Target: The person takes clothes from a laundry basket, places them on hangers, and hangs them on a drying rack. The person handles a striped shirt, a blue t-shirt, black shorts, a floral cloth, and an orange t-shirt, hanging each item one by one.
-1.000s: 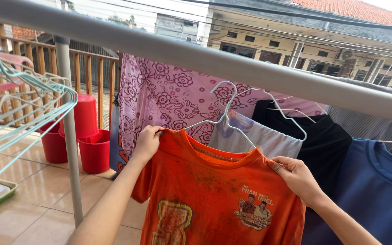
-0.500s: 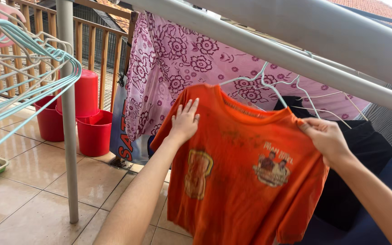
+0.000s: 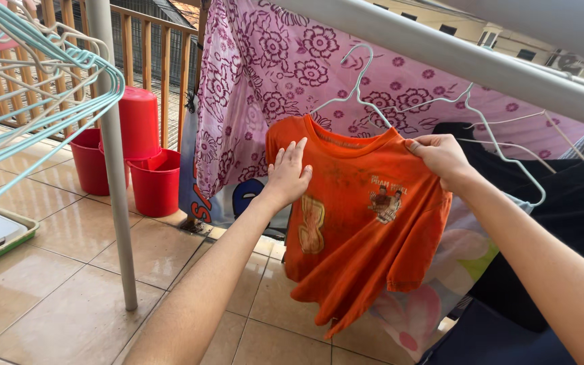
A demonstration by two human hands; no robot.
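An orange printed T-shirt hangs on a white wire hanger below a grey metal rail. My right hand pinches the shirt's right shoulder seam. My left hand lies flat on the shirt's left chest, fingers spread, holding nothing. The hanger's hook sits near the rail; I cannot tell whether it rests on it.
A pink flowered cloth hangs behind the shirt. Dark garments on more wire hangers hang at the right. Red buckets stand by a grey post and wooden railing. Pale green hangers crowd the upper left. Tiled floor below.
My left hand let go of the left shoulder and went flat against the chest. The shirt moved away from me toward the rail, and my right hand kept its hold.
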